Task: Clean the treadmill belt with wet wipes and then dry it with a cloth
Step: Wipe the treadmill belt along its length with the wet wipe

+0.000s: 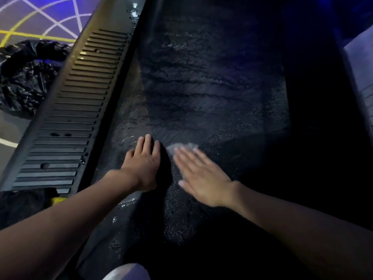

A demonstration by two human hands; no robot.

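Note:
The black treadmill belt (212, 81) runs away from me and glistens with wet streaks. My left hand (142, 164) lies flat on the belt near its left edge, fingers straight. To its right, my right hand (199, 174) presses flat, fingers straight and blurred, on a pale wet wipe (181, 147) that pokes out beyond the fingertips. The rest of the wipe is hidden under the hand.
A ribbed black side rail (80, 98) borders the belt on the left, with drops of water on it. A crumpled black plastic bag (26, 77) lies on the patterned floor beyond the rail. A grey right rail (361, 73) shows at the frame's edge.

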